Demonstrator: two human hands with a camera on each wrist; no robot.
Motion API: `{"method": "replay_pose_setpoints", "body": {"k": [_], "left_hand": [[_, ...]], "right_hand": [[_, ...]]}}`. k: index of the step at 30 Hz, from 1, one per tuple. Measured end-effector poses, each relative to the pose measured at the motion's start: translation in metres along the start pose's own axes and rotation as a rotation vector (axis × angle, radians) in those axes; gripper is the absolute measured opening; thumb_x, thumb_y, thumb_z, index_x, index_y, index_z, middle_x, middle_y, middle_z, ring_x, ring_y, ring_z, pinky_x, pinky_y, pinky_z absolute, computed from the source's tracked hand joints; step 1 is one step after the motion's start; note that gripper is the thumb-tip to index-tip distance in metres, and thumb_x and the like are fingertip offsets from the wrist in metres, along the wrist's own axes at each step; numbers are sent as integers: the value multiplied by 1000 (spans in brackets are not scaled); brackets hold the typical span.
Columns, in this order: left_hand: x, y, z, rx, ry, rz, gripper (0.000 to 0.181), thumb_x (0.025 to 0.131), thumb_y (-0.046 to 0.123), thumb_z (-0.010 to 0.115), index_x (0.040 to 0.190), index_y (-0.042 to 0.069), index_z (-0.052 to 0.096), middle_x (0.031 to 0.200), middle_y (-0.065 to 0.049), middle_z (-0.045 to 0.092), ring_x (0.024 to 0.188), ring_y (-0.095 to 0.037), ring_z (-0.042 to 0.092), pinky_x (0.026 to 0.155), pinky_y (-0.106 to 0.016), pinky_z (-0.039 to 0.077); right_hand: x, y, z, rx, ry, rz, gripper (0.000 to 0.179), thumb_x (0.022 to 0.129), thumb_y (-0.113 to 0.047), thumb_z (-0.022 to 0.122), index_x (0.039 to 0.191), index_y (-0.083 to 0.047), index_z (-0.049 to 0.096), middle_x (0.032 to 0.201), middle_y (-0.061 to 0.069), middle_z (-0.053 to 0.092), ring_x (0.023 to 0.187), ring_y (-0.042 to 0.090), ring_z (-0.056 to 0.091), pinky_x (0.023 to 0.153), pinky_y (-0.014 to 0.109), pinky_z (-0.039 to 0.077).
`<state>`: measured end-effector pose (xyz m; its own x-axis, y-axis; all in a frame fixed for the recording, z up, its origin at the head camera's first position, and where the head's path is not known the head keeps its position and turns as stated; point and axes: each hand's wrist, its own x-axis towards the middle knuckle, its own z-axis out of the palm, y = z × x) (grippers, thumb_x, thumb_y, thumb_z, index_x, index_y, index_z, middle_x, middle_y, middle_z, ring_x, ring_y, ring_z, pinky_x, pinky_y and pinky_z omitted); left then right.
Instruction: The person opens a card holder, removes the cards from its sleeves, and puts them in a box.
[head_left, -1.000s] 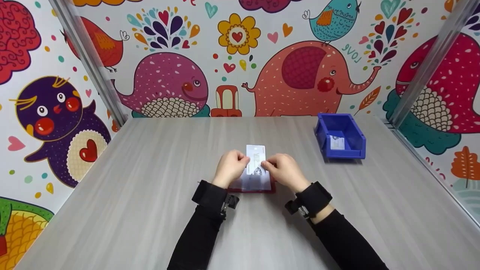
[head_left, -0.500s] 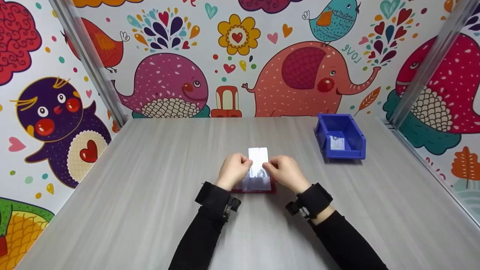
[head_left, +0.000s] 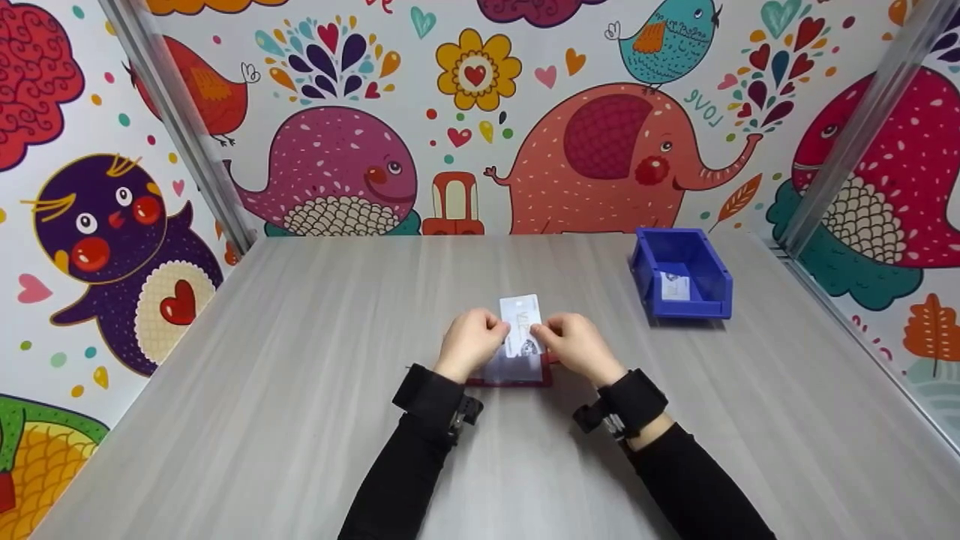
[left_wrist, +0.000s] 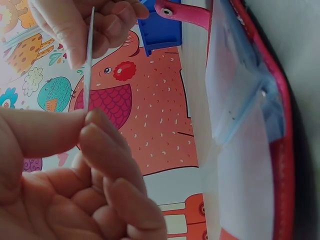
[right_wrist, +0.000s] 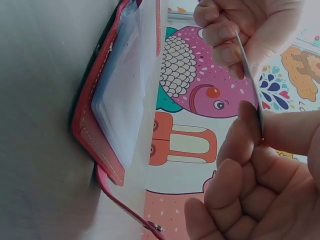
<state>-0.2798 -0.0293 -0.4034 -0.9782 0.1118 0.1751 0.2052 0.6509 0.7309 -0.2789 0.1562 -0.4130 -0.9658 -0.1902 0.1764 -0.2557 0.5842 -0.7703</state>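
Observation:
A white plastic card with gold lettering is held up by both hands over a red card holder. My left hand pinches its left edge between thumb and forefinger. On the opposite edge, the thumb and forefinger of my right hand pinch too. The card shows edge-on in both wrist views. Below it the card holder lies open on the table, its clear plastic sleeves facing up. A pink snap strap sticks out from the holder's side.
At the back right of the table stands a blue plastic bin, with a white printed card inside. Walls with cartoon animals and metal posts enclose the table's back and sides.
Both hands have shifted slightly right and toward the body with the card, the left hand more. The card's tilt has changed a little; its glare came and went.

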Motion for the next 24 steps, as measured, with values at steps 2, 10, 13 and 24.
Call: {"method": "replay_pose_setpoints", "body": {"k": [2, 10, 13, 24], "left_hand": [[0, 0, -1, -4, -1, -3, 19, 90, 19, 65, 75, 8, 68, 69, 2, 59, 63, -15, 52, 62, -32, 43], [1, -9, -10, 58, 82, -33, 16, 90, 22, 70, 89, 6, 71, 87, -6, 70, 76, -22, 63, 73, -37, 50], [2, -14, -13, 117, 117, -49, 16, 89, 22, 71, 88, 6, 71, 86, -7, 70, 77, -25, 65, 72, -39, 51], [7, -36, -14, 339, 108, -216, 25, 87, 31, 73, 83, 7, 69, 90, -9, 70, 84, -30, 67, 69, -46, 53]], "right_hand": [[0, 1, -1, 8, 4, 4, 32, 96, -18, 64, 67, -5, 59, 59, -5, 45, 53, 9, 45, 49, 23, 38], [0, 6, -16, 3, 43, -20, 26, 98, -15, 61, 73, -6, 61, 64, -2, 49, 58, 13, 46, 56, 29, 39], [0, 9, -25, -20, 74, -48, 26, 97, -12, 61, 73, -4, 60, 64, -3, 48, 60, 14, 44, 58, 30, 37], [-2, 24, -54, -70, 143, -37, 23, 97, -10, 61, 75, -2, 62, 65, -2, 51, 61, 14, 44, 57, 29, 36]]}}
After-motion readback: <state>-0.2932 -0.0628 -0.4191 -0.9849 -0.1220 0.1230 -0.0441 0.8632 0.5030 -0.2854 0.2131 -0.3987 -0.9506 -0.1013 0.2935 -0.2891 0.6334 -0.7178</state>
